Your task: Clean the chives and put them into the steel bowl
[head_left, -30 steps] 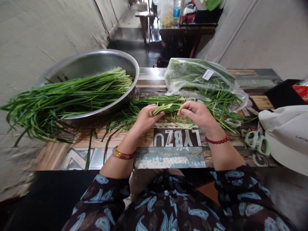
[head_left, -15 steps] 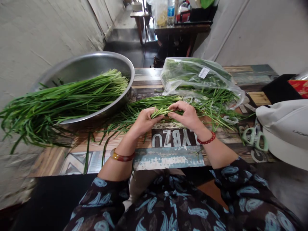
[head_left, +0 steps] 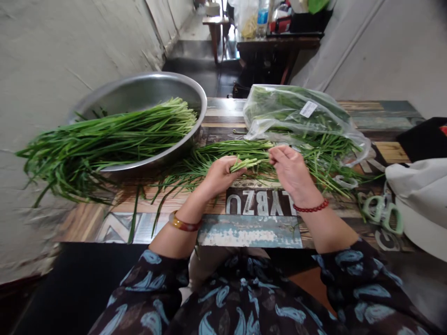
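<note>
My left hand (head_left: 222, 177) is closed around a small bunch of garlic chives (head_left: 247, 164), pale stem ends pointing right. To its right, apart from those stems, my right hand (head_left: 291, 170) has its fingers pinched together; whatever they hold is too small to make out. Loose chives (head_left: 240, 148) lie on the table just behind both hands. A big heap of long chives (head_left: 139, 135) rests in a metal basin (head_left: 203, 109) on the left, the leaves hanging over its rim. More chives fill a clear plastic bag (head_left: 272, 104) at the back right.
Green-handled scissors (head_left: 373, 209) lie at the right, beside a pale cap (head_left: 422, 186). The patchwork wooden table (head_left: 244, 230) has its front edge close to my body. Behind it stands a small table (head_left: 279, 43) with a water bottle (head_left: 262, 18). A wall (head_left: 42, 60) flanks the left.
My right hand has drawn away from the stem ends to the right, fingers curling in. My left hand still holds the bunch. The whole view has shifted slightly.
</note>
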Motion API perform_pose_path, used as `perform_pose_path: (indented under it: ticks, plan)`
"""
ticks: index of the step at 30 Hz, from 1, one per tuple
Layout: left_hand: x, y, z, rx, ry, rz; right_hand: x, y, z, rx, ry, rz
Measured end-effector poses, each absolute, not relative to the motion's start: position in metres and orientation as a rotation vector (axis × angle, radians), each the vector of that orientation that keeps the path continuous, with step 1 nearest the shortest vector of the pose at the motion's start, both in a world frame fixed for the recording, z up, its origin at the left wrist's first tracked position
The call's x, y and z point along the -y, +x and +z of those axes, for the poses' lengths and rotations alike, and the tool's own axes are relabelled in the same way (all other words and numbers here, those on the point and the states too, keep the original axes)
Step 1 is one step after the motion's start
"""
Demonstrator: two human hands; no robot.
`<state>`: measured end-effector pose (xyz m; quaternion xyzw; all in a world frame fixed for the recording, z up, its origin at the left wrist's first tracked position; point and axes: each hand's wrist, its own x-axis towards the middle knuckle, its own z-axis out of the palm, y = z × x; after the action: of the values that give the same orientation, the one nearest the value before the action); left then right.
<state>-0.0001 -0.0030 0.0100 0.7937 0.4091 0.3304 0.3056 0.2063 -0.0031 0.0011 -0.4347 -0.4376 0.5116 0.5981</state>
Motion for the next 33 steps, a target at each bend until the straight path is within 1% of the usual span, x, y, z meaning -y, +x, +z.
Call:
perform_pose_path:
  ticks: [4, 8, 10, 15, 17, 21, 25, 30, 33]
  plan:
    - [0.008, 0.001, 0.014, -1.092, 2.09, 0.939, 0.005, 0.218, 0.008, 1.24, -1.004, 1.113]
    - [0.013, -0.002, 0.025, -1.117, 1.823, 1.14, 0.007, 0.217, 0.003, 1.467, -1.053, 1.035]
    - [0.014, -0.007, 0.033, -1.094, 1.648, 1.305, 0.006, 0.214, -0.002, 1.481, -1.069, 1.039]
    - [0.011, -0.023, 0.055, -0.954, 1.145, 1.9, -0.003, 0.211, -0.014, 1.452, -1.08, 0.965]
    - [0.012, -0.029, 0.066, -0.905, 1.0, 2.024, -0.005, 0.213, -0.017, 1.469, -1.069, 0.931]
    - [0.019, -0.037, 0.09, -0.828, 0.918, 2.074, -0.006, 0.215, -0.015, 1.597, -1.039, 0.729]
    - [0.029, -0.037, 0.106, -0.777, 0.957, 2.049, 0.007, 0.192, 0.006, 1.794, -0.936, 0.506]
    - [0.041, -0.019, 0.113, -0.789, 1.012, 1.968, 0.02, 0.12, 0.046, 2.096, -0.649, 0.442]
    - [0.05, -0.013, 0.117, -0.8, 1.008, 1.933, 0.017, 0.084, 0.053, 2.121, -0.559, 0.483]
